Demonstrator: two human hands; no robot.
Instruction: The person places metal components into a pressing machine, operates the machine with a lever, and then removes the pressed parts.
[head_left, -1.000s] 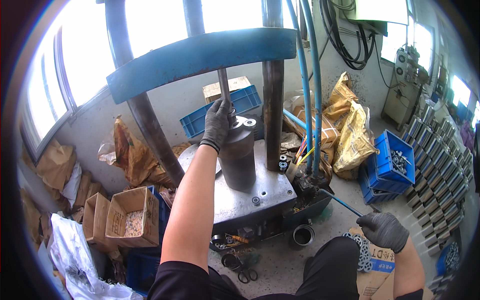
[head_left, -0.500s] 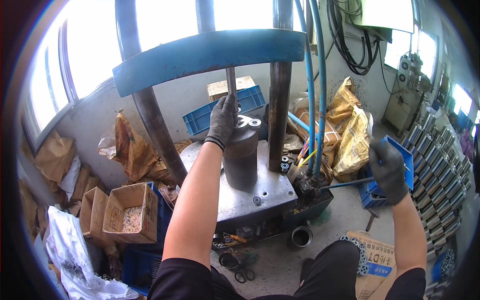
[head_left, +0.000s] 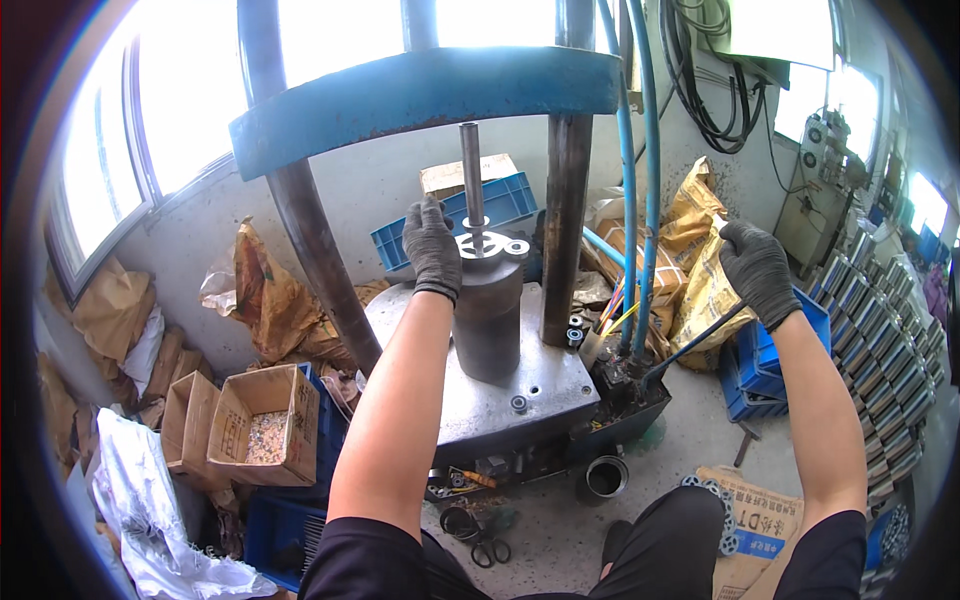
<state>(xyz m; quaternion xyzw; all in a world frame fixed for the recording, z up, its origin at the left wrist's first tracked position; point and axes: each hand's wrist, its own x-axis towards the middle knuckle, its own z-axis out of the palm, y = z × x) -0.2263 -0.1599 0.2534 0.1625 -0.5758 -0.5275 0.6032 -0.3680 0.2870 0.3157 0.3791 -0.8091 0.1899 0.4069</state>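
My left hand [head_left: 432, 248], in a dark glove, is beside the top of a dark upright cylinder [head_left: 487, 330], its fingers loosely bent upward and nothing seen in them. A slim metal rod [head_left: 471, 170] stands upright through a small ring on a pale spoked metal part [head_left: 480, 246] atop the cylinder, just right of that hand. Another small ring [head_left: 516, 247] sits at this part's right edge. My gloved right hand [head_left: 757, 272] is closed at the upper end of a dark lever [head_left: 700, 338], which slants up from the press's base; its fingertips are partly hidden.
A blue press crossbeam [head_left: 430, 95] spans steel columns [head_left: 568, 220] over the metal bed [head_left: 480, 405], where small bearings [head_left: 518, 403] lie. Blue hoses [head_left: 648, 180] run down at right. Blue crates [head_left: 760, 370], stacked metal tubes [head_left: 880, 350] and cardboard boxes [head_left: 265, 425] surround it.
My left hand has let go of the rod and moved slightly left of it. My right hand has risen, and the lever now slants more steeply upward.
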